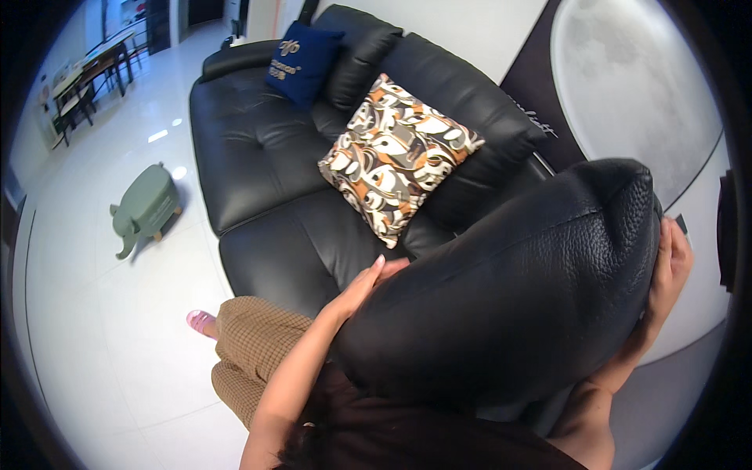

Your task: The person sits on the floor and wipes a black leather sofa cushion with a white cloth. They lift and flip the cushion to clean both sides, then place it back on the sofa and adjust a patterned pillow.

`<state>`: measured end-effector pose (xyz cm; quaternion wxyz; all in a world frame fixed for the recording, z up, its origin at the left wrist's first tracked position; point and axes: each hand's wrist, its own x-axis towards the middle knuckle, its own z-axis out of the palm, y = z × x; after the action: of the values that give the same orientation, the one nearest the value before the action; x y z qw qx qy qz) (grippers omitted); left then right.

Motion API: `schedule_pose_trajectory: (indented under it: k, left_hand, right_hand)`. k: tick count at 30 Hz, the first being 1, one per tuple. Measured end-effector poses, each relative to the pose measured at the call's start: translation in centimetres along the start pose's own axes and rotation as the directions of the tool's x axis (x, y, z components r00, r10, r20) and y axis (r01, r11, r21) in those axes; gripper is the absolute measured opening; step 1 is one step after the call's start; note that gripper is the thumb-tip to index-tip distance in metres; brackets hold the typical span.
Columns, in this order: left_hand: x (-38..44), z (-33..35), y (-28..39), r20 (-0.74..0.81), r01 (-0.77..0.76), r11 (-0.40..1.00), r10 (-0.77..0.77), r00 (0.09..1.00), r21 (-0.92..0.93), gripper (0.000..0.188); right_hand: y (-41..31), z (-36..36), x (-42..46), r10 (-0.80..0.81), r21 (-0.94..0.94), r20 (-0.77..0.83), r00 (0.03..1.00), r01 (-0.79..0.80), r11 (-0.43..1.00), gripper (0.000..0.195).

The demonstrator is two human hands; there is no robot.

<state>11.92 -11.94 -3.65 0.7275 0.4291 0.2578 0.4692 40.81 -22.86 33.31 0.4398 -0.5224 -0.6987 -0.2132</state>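
A large black leather cushion (505,294) stands tilted against my torso, one pointed corner up at the right. My left hand (370,285) rests along its left side, with the thumb showing and some of the fingers hidden behind the leather. Around the far right edge wraps my right hand (674,258), fingers bent over the seam. Just past the cushion lies a patterned throw pillow (402,155) in white, orange, brown and grey, leaning on the backrest of a black leather sofa (258,147).
A dark blue pillow (302,64) bearing writing sits at the sofa's far end. On the glossy tiled floor (88,329) stands a green elephant-shaped stool (147,202). A dining table (97,66) with chairs is at the far left. A moon picture (637,82) fills the right wall.
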Motion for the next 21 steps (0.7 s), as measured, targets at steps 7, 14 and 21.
schedule_pose_trajectory:
  k: [7,14,21]
  left_hand:
    - [-11.3,-3.6,4.3,-0.374,0.101,0.994,-0.106,0.921,-0.033,0.067]
    - [-14.0,-6.5,1.0,-0.709,0.077,0.985,0.055,0.703,0.153,0.07]
    - [-16.4,-5.7,0.0,-0.858,-0.18,0.976,-0.013,0.513,-0.122,0.066]
  right_hand:
    - [-9.8,12.2,6.8,-0.275,0.424,0.252,0.928,0.15,0.893,0.037]
    - [-12.3,34.7,13.2,-0.492,0.442,0.173,0.853,0.379,0.813,0.034]
    - [-12.9,40.9,9.4,-0.482,0.619,0.361,0.798,0.181,0.764,0.036]
